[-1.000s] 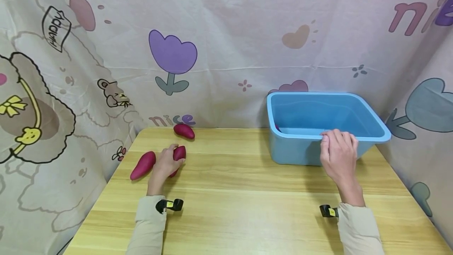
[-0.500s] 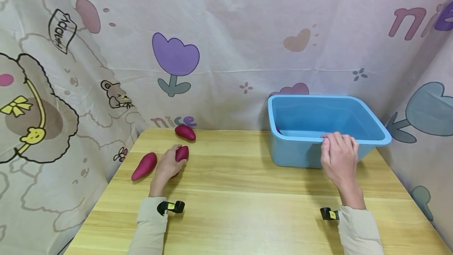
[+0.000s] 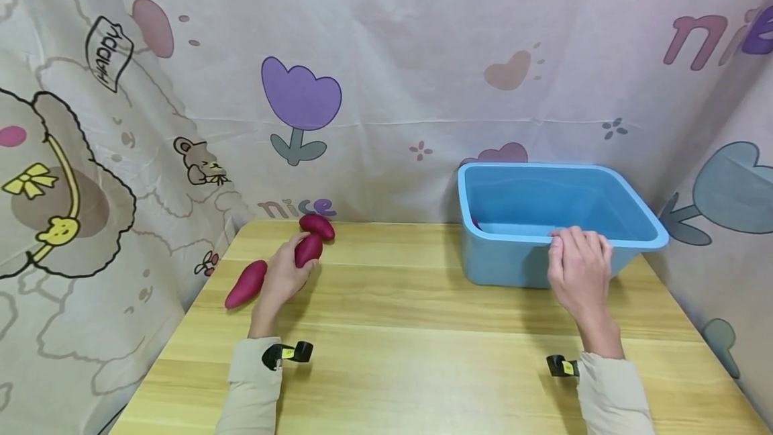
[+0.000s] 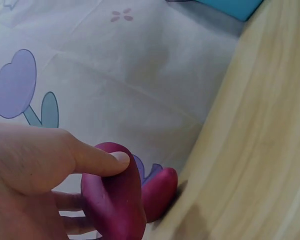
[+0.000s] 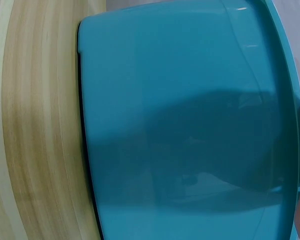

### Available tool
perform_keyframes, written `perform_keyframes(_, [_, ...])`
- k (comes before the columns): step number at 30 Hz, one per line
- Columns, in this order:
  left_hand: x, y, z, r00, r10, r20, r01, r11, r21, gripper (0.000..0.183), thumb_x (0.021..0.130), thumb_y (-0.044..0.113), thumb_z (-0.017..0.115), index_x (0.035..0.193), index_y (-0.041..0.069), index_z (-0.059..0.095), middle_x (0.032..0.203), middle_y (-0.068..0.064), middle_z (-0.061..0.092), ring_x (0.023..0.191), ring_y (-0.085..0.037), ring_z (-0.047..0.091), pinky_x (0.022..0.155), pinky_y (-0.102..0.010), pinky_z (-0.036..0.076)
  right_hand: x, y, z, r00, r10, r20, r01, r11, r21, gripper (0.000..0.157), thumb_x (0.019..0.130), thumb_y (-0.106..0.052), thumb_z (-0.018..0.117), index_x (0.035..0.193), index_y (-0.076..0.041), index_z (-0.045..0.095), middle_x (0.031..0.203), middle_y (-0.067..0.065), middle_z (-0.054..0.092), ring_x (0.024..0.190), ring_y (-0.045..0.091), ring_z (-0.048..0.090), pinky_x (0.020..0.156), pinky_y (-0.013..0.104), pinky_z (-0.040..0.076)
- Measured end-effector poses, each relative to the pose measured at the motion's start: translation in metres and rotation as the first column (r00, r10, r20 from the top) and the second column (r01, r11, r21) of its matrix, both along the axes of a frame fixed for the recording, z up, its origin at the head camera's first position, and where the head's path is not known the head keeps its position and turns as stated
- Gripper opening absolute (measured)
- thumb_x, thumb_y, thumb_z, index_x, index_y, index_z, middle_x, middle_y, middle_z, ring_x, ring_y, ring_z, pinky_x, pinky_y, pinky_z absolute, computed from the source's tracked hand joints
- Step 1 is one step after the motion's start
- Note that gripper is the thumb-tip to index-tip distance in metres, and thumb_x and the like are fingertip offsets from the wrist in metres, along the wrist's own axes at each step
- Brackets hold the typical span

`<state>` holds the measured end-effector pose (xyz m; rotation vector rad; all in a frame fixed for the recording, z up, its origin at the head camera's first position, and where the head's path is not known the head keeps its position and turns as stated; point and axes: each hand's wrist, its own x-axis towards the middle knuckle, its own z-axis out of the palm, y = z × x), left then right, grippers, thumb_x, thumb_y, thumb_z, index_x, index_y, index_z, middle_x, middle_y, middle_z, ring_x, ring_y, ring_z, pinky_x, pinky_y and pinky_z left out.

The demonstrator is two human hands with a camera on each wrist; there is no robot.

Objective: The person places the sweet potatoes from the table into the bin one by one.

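My left hand (image 3: 284,272) grips a purple-red sweet potato (image 3: 308,250), raised a little off the table. In the left wrist view the thumb presses on this held sweet potato (image 4: 115,205), with fingers round its far side. Just behind it lies a second sweet potato (image 3: 318,225) near the table's back edge. A third, longer sweet potato (image 3: 246,284) rests left of the hand. On the right, my right hand (image 3: 580,270) holds the front rim of a blue plastic bin (image 3: 504,262), fingers hooked over the edge. The right wrist view shows mostly the bin's outer wall (image 5: 180,90).
Inside the bin, a sliver of something purple-red (image 3: 475,223) peeks out at the left wall. A printed cloth (image 3: 392,86) hangs close behind the wooden table (image 3: 410,368) and along both sides.
The left hand has lifted its sweet potato from the table and shifted it slightly back, towards the one behind. My right hand stays on the bin's rim. The head view has tilted slightly.
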<state>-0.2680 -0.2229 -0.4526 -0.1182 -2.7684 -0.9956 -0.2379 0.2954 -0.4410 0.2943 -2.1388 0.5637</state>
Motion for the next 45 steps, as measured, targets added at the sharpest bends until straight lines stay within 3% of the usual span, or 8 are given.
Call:
perform_keyframes(7, [0.002, 0.003, 0.012, 0.998, 0.002, -0.065, 0.000, 0.999, 0.037, 0.060, 0.096, 0.009, 0.070, 0.151, 0.006, 0.046, 0.143, -0.030, 0.051, 0.118, -0.047, 0.055, 0.091, -0.061, 0.048, -0.002, 0.001, 0.001, 1.000, -0.004, 0.002, 0.004, 1.000, 0.009, 0.038, 0.107, -0.022, 0.037, 0.097, 0.002, 0.065, 0.095, 0.020, 0.064, 0.093, 0.043, 0.050, 0.097, 0.062, 0.030])
perform_keyframes(21, [0.010, 0.010, 0.025, 0.984, 0.017, -0.177, -0.003, 0.997, 0.078, 0.059, 0.094, 0.008, 0.073, 0.149, 0.008, 0.049, 0.146, -0.026, 0.051, 0.121, -0.046, 0.054, 0.094, -0.061, 0.046, -0.001, 0.003, 0.000, 1.000, -0.004, 0.017, 0.003, 1.000, 0.009, 0.039, 0.107, -0.024, 0.037, 0.097, 0.001, 0.065, 0.095, 0.020, 0.063, 0.093, 0.044, 0.049, 0.098, 0.063, 0.029])
perform_keyframes(32, [0.014, 0.022, 0.034, 0.954, 0.009, -0.299, 0.038, 0.988, 0.151, 0.061, 0.091, 0.004, 0.076, 0.146, 0.005, 0.051, 0.136, -0.023, 0.058, 0.110, -0.041, 0.059, 0.084, -0.055, 0.050, -0.001, 0.002, 0.000, 1.000, 0.000, 0.008, 0.000, 1.000, 0.006, 0.038, 0.107, -0.023, 0.038, 0.097, 0.001, 0.066, 0.095, 0.020, 0.064, 0.094, 0.044, 0.050, 0.098, 0.062, 0.030])
perform_keyframes(45, [0.018, 0.027, 0.042, 0.950, 0.001, -0.312, 0.078, 0.967, 0.241, 0.059, 0.092, 0.012, 0.078, 0.147, 0.012, 0.055, 0.140, -0.019, 0.057, 0.116, -0.036, 0.057, 0.084, -0.056, 0.056, -0.002, 0.002, -0.001, 1.000, -0.004, 0.016, 0.004, 1.000, 0.002, 0.038, 0.107, -0.023, 0.038, 0.097, 0.002, 0.066, 0.096, 0.020, 0.064, 0.094, 0.044, 0.050, 0.098, 0.062, 0.030])
